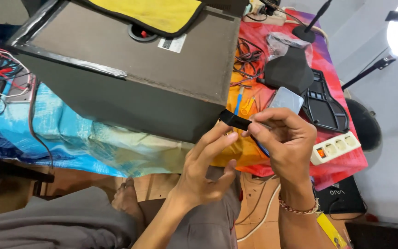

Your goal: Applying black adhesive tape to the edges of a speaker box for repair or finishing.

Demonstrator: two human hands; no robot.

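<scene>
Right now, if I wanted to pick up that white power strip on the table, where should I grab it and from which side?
Probably by its long sides, near the middle, coming from above. The white power strip lies flat at the edge of the red cloth, long and narrow, so fingers span its width easily. Its top is bare; the right hand beside it holds black tape.

tape strip (234, 121): showing black between the fingers
box (130, 78): looking dark grey-brown, edged in black tape
cloth on box (155, 14): glowing yellow with a black border
table cover (88, 138): running blue into yellow, orange, red and purple (a tie-dye look)
power strip (336, 147): showing white, its switch glowing orange
bracelet (298, 210): showing red and white beads
</scene>
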